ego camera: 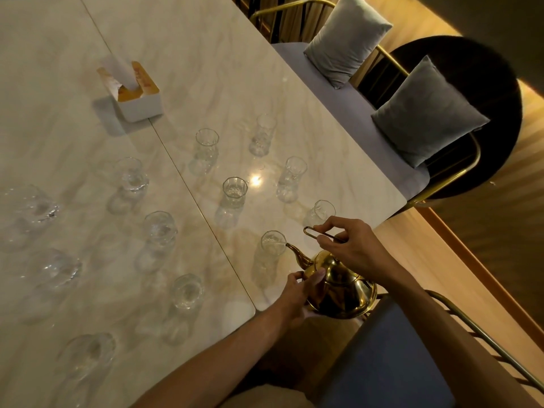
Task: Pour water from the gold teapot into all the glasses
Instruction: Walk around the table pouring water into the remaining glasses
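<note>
While the gold teapot (338,285) hangs tilted just off the table's near corner, low and right of centre in the frame, we have its spout tip at the rim of the nearest glass (272,245). Our right hand (350,245) pinches the thin wire handle (321,235) between curled fingers, and our left hand (297,295) cups the pot's belly from below, thumb laid along its side. Whether water is actually running we cannot tell; the glass is clear and the light is dim.

To do this step well, we judge the tilt should come from the left hand lifting the base slowly, with the right only steadying the handle, so the stream stays thin and lands inside the rim. The spout should stay over the glass mouth without knocking it, since these tall, narrow glasses look easy to tip.

Further up and right stand more glasses (291,178), and a blurred group (159,231) spreads across the left half of the marble table (206,69). Several seem to hold water already, though we cannot say which. A tissue box (132,92) sits at upper left; two grey cushions (426,113) rest on the seat at upper right.
</note>
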